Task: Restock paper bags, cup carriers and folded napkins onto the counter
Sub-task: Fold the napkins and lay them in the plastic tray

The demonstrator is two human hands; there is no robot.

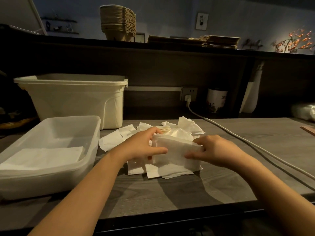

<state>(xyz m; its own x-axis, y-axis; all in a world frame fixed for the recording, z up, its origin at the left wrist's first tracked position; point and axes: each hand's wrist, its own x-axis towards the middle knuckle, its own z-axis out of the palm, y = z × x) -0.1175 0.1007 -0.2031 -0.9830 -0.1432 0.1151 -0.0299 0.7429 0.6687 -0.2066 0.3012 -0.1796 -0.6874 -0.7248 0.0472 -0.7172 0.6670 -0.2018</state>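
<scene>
A white folded napkin (177, 153) is held above a loose pile of napkins (119, 138) on the grey work table (221, 181). My left hand (144, 145) grips its left end, thumb along the front. My right hand (214, 152) pinches its right end. A clear plastic tray (92, 133) at the left holds a flat napkin stack (46, 157). Up on the dark counter (170, 48) stand a stack of pulp cup carriers (117, 23) and a flat pile of brown paper bags (213, 42).
A cream plastic bin (75, 99) stands behind the tray. A white cable (247, 142) runs from a wall socket (189, 94) across the table's right side. A printed cup (215, 103) sits at the back wall, and a wooden edge (308, 130) shows at far right.
</scene>
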